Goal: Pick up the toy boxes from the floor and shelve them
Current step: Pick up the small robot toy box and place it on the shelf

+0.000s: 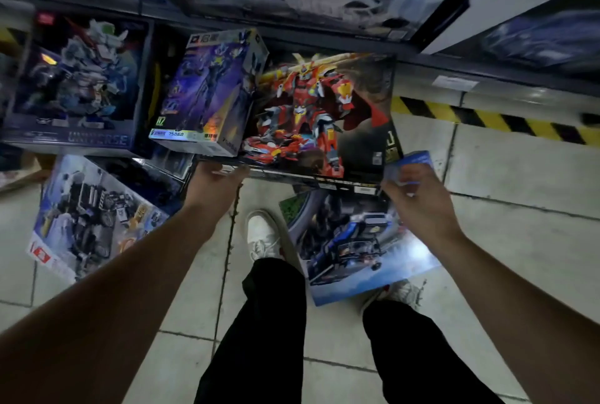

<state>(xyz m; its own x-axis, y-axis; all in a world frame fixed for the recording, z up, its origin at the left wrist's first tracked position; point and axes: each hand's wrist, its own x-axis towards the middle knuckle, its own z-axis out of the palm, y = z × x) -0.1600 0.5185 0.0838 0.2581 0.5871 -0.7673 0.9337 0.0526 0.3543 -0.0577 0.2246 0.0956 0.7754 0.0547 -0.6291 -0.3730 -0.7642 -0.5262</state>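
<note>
Grasp on a flat cardboard box printed with a red robot (324, 111).
Left hand (216, 181) grips its near edge; right hand (418, 195), at its near-right corner, clasps a small blue box (410, 161).

Floor (519, 208): pale square tiles, dark grout lines, slightly glossy surface; hazard stripe (487, 119): yellow-and-black diagonal banding, laid on the floor along the foot of the shelf unit (506, 72); shelf edge: dark grey, carrying a white label (454, 82), print too blurred to read; lighting: dim overall, upper region in shadow.
</note>
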